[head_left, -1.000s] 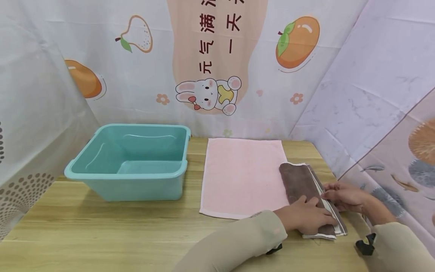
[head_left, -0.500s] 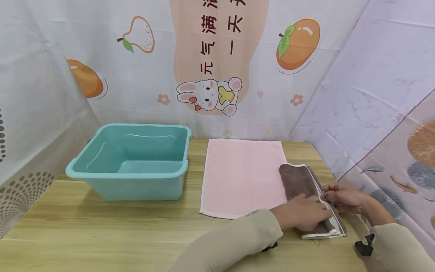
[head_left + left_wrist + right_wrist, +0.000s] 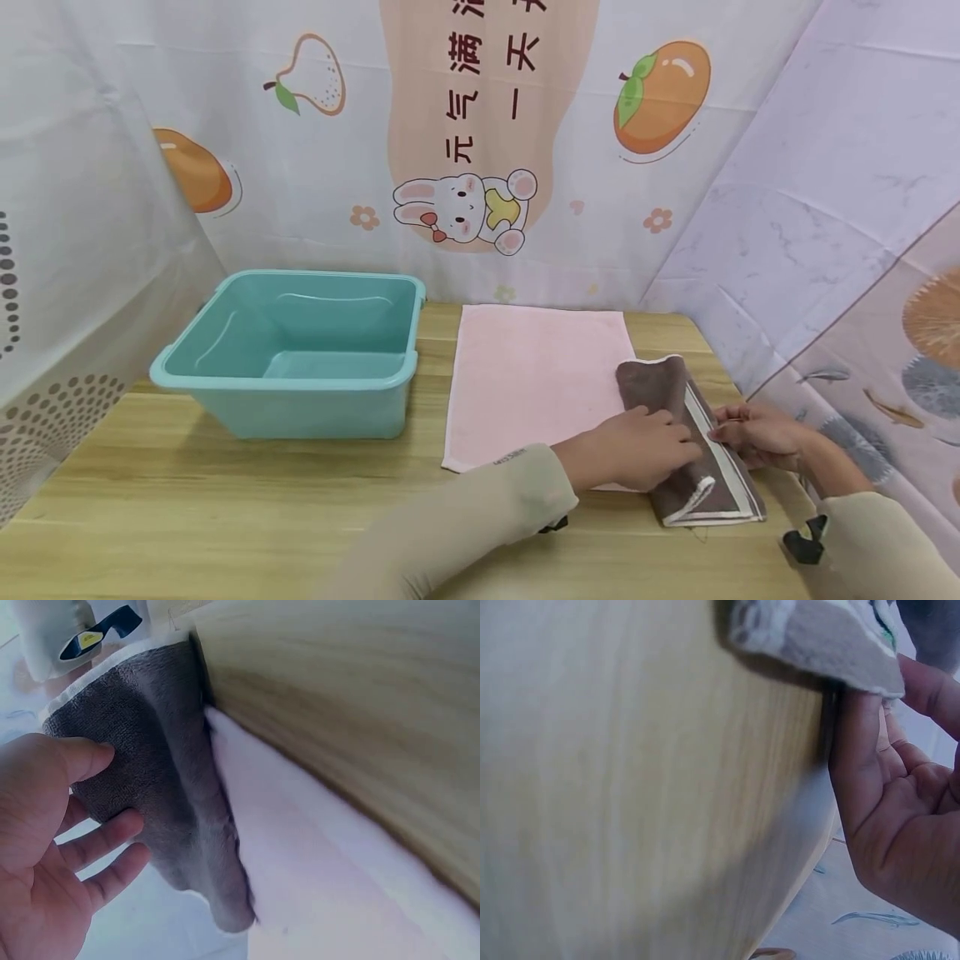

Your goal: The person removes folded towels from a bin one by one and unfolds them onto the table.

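A folded brown towel (image 3: pixel 671 467) with white edging lies at the right, overlapping a pink towel (image 3: pixel 536 383) spread flat on the table. My left hand (image 3: pixel 637 450) holds its upper layer, which curls up and leftward and bares a white stripe on the layer below. In the left wrist view the thumb of my left hand (image 3: pixel 45 847) lies on the brown towel (image 3: pixel 142 742), and part of the index finger is hidden behind it. My right hand (image 3: pixel 765 437) pinches the right edge of the brown towel; the right wrist view shows thumb and finger at the towel's edge (image 3: pixel 847 645).
A teal plastic basin (image 3: pixel 285 408) stands at the left on the wooden table (image 3: pixel 225 517). Printed curtains (image 3: pixel 315 192) hang behind the table and along both sides.
My left hand has moved leftward and lifted the brown towel's upper layer, turning it back and uncovering more of the stripe beneath. My right hand stays at the right edge.
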A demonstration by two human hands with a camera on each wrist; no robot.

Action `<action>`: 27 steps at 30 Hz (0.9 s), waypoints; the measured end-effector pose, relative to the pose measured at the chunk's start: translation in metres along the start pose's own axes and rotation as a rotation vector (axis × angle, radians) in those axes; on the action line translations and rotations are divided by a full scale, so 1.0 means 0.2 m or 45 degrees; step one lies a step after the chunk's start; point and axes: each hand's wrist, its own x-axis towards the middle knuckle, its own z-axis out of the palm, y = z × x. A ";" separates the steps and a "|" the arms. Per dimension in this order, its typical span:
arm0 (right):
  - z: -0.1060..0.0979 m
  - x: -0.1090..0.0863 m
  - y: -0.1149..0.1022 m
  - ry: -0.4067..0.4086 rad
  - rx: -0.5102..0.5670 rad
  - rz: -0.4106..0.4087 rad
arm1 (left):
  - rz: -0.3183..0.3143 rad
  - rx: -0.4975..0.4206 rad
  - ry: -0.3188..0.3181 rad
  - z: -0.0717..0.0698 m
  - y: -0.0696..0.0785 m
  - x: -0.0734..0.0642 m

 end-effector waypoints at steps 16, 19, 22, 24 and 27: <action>-0.01 0.01 0.01 0.004 -0.029 0.021 | -0.101 -0.038 0.013 0.05 -0.08 -0.39; -0.01 0.01 0.01 0.014 -0.034 0.033 | -0.125 -0.071 -0.055 0.07 -0.09 -0.43; -0.01 0.01 0.01 0.006 -0.036 0.027 | -0.140 -0.106 -0.129 0.06 -0.10 -0.45; -0.01 0.01 0.01 0.005 -0.040 0.025 | -0.155 -0.159 -0.164 0.06 -0.11 -0.44; 0.00 0.01 0.00 0.016 -0.046 0.028 | -0.160 -0.218 -0.168 0.07 -0.12 -0.40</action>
